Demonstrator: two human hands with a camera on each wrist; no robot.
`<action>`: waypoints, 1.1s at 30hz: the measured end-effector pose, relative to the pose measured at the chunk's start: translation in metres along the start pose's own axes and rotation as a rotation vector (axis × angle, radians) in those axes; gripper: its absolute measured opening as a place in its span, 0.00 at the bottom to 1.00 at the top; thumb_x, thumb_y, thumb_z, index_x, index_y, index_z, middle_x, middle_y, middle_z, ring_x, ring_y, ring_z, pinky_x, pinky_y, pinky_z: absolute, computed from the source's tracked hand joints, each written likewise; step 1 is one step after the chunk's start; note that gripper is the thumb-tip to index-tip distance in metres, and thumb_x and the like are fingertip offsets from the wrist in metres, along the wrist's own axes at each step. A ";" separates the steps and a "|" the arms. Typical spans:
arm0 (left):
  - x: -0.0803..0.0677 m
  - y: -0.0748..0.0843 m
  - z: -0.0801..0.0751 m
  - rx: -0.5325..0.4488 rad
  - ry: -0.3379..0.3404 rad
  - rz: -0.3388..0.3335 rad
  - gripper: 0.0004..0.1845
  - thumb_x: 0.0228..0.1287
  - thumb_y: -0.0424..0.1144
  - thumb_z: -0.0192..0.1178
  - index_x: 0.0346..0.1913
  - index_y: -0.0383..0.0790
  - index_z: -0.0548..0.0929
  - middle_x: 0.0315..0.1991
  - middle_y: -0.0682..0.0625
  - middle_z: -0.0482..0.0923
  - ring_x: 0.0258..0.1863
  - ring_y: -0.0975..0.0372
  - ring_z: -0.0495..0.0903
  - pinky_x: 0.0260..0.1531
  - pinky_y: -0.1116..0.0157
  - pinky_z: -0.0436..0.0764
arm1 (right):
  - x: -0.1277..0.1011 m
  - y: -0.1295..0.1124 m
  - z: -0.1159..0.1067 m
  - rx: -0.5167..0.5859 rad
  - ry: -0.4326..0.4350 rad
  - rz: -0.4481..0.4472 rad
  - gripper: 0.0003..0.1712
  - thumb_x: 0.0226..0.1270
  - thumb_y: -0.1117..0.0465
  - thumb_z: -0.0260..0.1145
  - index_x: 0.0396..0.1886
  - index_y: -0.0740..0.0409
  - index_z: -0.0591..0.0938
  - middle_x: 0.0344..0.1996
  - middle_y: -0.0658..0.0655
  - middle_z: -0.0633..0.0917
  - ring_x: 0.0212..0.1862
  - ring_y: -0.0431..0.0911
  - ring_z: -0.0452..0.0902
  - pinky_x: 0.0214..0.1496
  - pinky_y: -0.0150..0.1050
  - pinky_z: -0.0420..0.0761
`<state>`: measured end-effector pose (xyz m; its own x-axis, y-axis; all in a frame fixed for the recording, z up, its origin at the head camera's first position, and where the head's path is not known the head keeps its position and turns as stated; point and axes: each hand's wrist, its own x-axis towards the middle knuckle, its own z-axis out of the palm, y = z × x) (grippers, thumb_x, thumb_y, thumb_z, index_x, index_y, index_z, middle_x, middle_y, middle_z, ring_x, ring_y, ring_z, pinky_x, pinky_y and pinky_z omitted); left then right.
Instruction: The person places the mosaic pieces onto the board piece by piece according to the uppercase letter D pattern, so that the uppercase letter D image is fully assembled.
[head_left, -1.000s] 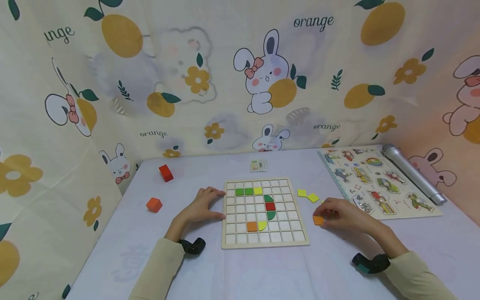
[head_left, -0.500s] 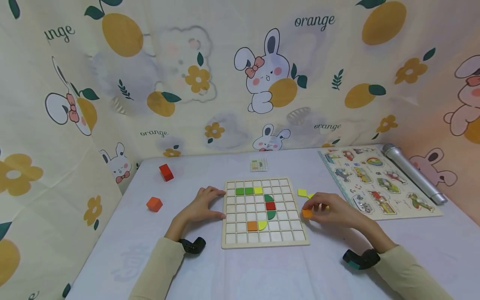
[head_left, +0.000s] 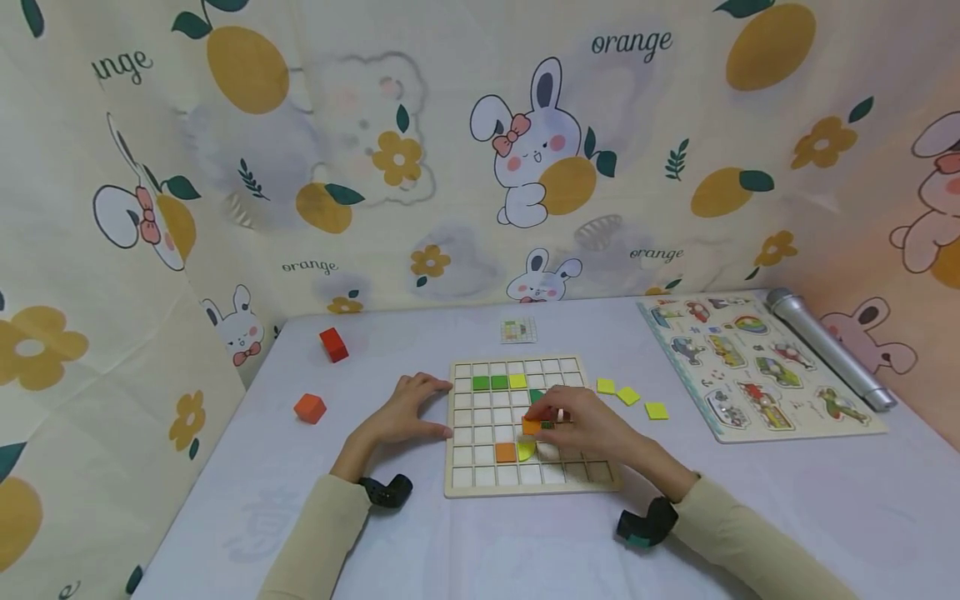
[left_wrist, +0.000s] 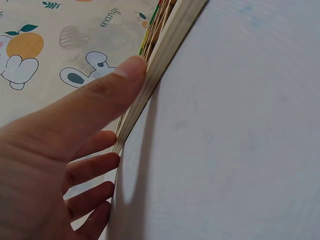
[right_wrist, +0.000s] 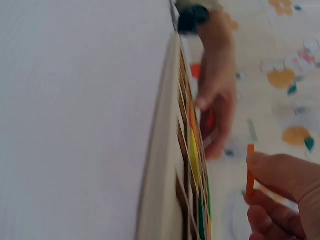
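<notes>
Now that the right hand (head_left: 588,421) has crossed from 3 o'clock, it pinches an orange tile (head_left: 530,427) above the grid board's (head_left: 517,492) centre, apparently unplaced; the left hand (head_left: 405,412), fingers spread, touches the 9 o'clock edge.

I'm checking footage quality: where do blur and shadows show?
Right wrist: the left hand and near rim of the board look blurred; head: a soft shadow falls on the board below the right hand; left wrist: a shadow runs along the board's edge on the table.
</notes>
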<state>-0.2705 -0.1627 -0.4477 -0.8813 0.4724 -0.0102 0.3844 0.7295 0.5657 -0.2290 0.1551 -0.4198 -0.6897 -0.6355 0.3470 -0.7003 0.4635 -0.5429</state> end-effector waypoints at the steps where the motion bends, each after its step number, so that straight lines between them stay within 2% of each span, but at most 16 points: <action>1: 0.000 0.000 0.000 0.002 0.000 0.000 0.41 0.45 0.56 0.71 0.64 0.49 0.69 0.60 0.49 0.65 0.58 0.54 0.58 0.56 0.51 0.65 | 0.003 -0.003 0.004 -0.015 -0.006 -0.004 0.12 0.53 0.61 0.72 0.39 0.53 0.84 0.34 0.45 0.83 0.31 0.42 0.73 0.31 0.32 0.75; 4: 0.001 0.000 0.001 0.005 -0.002 -0.004 0.41 0.45 0.57 0.71 0.64 0.49 0.69 0.60 0.49 0.65 0.58 0.55 0.58 0.56 0.51 0.65 | 0.011 -0.011 0.015 -0.051 -0.040 0.012 0.09 0.54 0.59 0.72 0.36 0.50 0.84 0.33 0.43 0.82 0.31 0.41 0.72 0.32 0.31 0.73; 9: 0.000 0.001 0.000 -0.002 -0.003 -0.012 0.41 0.44 0.57 0.71 0.64 0.49 0.70 0.60 0.49 0.65 0.58 0.55 0.58 0.57 0.50 0.64 | 0.019 -0.021 0.030 -0.030 -0.096 0.042 0.08 0.56 0.55 0.70 0.37 0.47 0.84 0.34 0.40 0.81 0.34 0.39 0.73 0.36 0.31 0.73; 17: -0.001 0.003 0.000 -0.011 -0.001 -0.023 0.40 0.45 0.56 0.71 0.64 0.50 0.70 0.60 0.49 0.65 0.58 0.55 0.58 0.57 0.50 0.65 | 0.023 -0.026 0.047 -0.036 -0.110 -0.005 0.09 0.56 0.51 0.70 0.36 0.47 0.85 0.34 0.40 0.81 0.39 0.36 0.75 0.44 0.31 0.74; 27: 0.000 0.002 0.000 0.000 -0.001 -0.018 0.40 0.45 0.56 0.71 0.64 0.51 0.69 0.60 0.50 0.65 0.58 0.55 0.58 0.57 0.50 0.65 | 0.024 -0.024 0.053 -0.109 -0.136 -0.033 0.12 0.56 0.50 0.70 0.38 0.47 0.86 0.36 0.40 0.81 0.41 0.34 0.72 0.46 0.29 0.73; 33: 0.000 0.001 0.000 0.002 -0.001 -0.018 0.40 0.45 0.56 0.71 0.64 0.50 0.70 0.60 0.49 0.65 0.59 0.54 0.58 0.58 0.49 0.64 | 0.024 -0.022 0.054 -0.101 -0.129 -0.055 0.12 0.56 0.50 0.70 0.39 0.47 0.87 0.36 0.40 0.80 0.42 0.33 0.71 0.46 0.29 0.73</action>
<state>-0.2699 -0.1616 -0.4469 -0.8880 0.4595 -0.0209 0.3691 0.7389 0.5637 -0.2201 0.0959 -0.4405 -0.6249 -0.7329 0.2692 -0.7557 0.4812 -0.4442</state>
